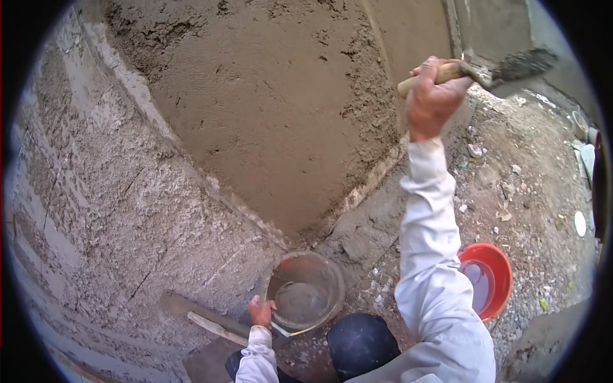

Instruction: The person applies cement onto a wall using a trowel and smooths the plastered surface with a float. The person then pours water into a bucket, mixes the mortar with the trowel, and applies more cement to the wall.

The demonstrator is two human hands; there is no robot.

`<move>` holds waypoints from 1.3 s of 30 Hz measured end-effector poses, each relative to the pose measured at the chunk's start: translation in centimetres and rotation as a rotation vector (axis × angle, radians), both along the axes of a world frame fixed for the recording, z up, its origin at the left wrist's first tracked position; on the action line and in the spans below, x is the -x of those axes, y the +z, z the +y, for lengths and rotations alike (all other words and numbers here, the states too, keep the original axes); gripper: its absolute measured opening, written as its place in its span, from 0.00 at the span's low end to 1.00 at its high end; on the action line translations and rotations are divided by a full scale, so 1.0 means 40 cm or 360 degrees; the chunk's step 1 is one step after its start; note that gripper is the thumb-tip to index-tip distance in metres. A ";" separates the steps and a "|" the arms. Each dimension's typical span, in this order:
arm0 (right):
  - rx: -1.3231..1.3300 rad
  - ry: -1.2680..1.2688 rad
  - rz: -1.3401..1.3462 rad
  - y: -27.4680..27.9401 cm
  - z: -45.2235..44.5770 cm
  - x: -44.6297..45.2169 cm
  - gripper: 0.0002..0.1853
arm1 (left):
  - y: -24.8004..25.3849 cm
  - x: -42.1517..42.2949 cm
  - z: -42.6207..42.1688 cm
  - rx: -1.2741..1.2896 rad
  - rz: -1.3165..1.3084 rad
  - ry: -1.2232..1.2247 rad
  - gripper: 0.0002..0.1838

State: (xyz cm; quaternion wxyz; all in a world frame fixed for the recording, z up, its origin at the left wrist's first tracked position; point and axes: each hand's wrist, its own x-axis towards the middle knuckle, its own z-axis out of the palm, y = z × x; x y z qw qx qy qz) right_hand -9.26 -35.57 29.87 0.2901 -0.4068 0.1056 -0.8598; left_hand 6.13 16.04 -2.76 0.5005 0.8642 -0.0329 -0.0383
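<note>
While the right hand (437,96) wraps tight around the wooden handle of a trowel (516,71), the left hand (261,311) holds on to the rim of a round tub (341,287). The trowel is up high on the right, with dark, lumpy mortar on its blade. Near the left hand is a pale strip of wood (216,327). Brown plaster (274,115) covers the wall past the tub. Over to the right, a red basin (506,281) with pale liquid sits on stony ground (536,210).
</note>
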 end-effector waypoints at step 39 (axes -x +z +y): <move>-0.2076 0.4354 0.0187 -1.030 0.682 0.162 0.10 | 0.023 0.111 -0.138 0.0301 0.0041 -0.0423 0.09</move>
